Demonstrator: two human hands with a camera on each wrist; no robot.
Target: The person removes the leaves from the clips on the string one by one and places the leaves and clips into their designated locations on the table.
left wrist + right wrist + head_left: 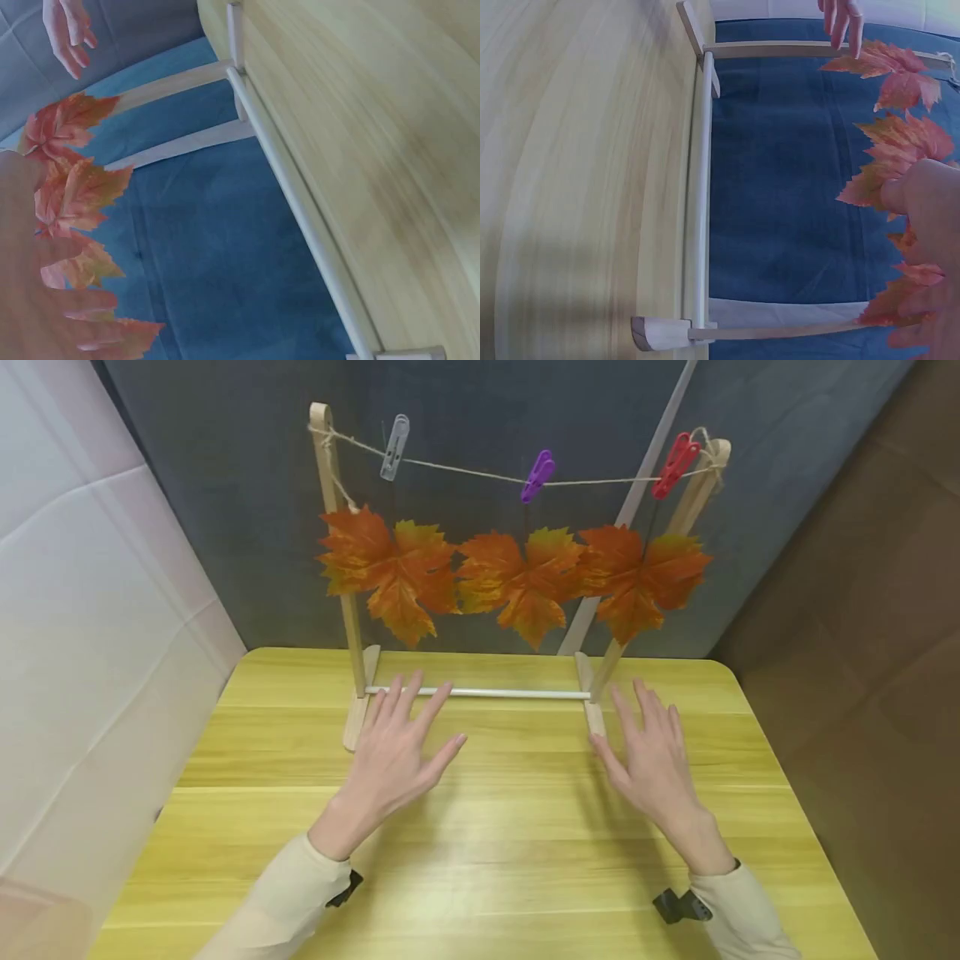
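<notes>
My left hand (pixel 392 753) is held out over the table with fingers spread, in front of the left foot of a small wooden stand (pixel 352 635). On the other side my right hand (pixel 654 760) also has its fingers straight, near the stand's right foot. Neither holds anything. A string (pixel 465 470) runs between the two posts. From it hang three orange maple leaves, the left leaf (pixel 393 568), the middle leaf (pixel 525 578) and the right leaf (pixel 643 575), below a clear clothespin (pixel 394 447), a purple clothespin (pixel 537 477) and a red clothespin (pixel 676 466).
A white rod (pixel 495 693) joins the stand's feet low over the wooden table (pixel 480 860). Dark grey cloth (pixel 225 485) hangs behind, pale cloth (pixel 90 610) on the left and brown cloth (pixel 855 610) on the right. Both wrists carry small black devices.
</notes>
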